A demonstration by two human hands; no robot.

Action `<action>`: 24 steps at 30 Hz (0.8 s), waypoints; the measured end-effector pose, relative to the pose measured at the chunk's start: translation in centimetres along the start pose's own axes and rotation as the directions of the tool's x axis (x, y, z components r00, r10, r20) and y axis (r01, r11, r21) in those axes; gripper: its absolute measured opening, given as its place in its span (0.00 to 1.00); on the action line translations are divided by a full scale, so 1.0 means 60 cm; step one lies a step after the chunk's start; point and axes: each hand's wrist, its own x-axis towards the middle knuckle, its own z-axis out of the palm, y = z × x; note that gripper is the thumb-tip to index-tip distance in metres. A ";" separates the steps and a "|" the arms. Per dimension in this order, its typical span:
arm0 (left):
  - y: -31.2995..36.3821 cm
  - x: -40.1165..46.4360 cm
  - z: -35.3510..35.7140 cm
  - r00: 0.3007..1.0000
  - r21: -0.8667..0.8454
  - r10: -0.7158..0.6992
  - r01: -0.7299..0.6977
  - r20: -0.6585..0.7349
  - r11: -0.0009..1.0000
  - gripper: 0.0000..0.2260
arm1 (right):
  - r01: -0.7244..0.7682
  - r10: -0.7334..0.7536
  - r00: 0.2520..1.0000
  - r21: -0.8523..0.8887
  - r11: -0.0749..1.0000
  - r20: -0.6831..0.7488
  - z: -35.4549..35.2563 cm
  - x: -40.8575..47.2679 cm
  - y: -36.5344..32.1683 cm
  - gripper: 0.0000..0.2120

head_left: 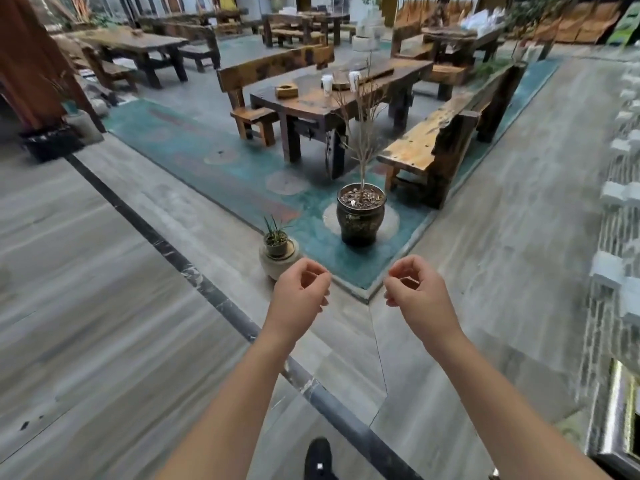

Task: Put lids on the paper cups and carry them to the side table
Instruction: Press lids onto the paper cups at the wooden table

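— Well, where are the paper cups [326,85]?
— Far ahead, on the wooden worktop [311,102]. My left hand [298,295] and right hand [417,292] hold nothing, fingers loosely curled. I'd judge: walk over, then lid them.

No readable text, brand, no. or sign anywhere. The two white lidded paper cups [326,85] on the dark wooden table [311,105] carry faint greenish marks, too small & blurred to read. The green panel [628,27] at top right shows pale shapes, illegible. The black shoe [319,457] at bottom has a small white mark, not legible as a letter or logo.
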 end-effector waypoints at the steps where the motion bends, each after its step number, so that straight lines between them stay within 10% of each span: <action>1: -0.006 0.049 0.003 1.000 -0.003 -0.012 0.012 0.005 1.000 0.03 | -0.005 0.005 1.000 -0.002 1.000 -0.003 0.009 0.049 0.006 0.09; 24: 0.018 1.218 0.035 1.000 -0.053 -0.015 0.014 -0.017 0.999 0.05 | -0.041 0.041 0.999 0.024 0.999 -0.009 0.308 1.201 0.024 0.10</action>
